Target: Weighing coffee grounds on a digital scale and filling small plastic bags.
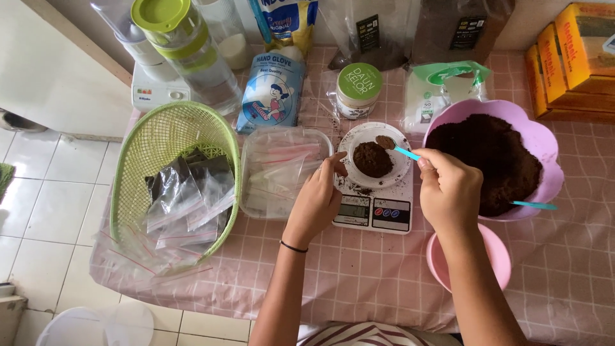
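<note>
While the left hand [318, 195] steadies the white dish [359, 138], the right hand [448, 186] pinches a spoon [392, 146] over its brown powder [373, 159].

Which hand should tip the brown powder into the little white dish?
The right hand, probably. It holds the blue spoon, loaded with powder, right above the white dish on the scale. The left hand only touches the dish's rim.

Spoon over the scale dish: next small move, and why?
Probably tip the spoon so its brown powder drops onto the pile in the white dish. The right hand holds it loaded just above the dish on the scale, and the left hand steadies the dish rim.
</note>
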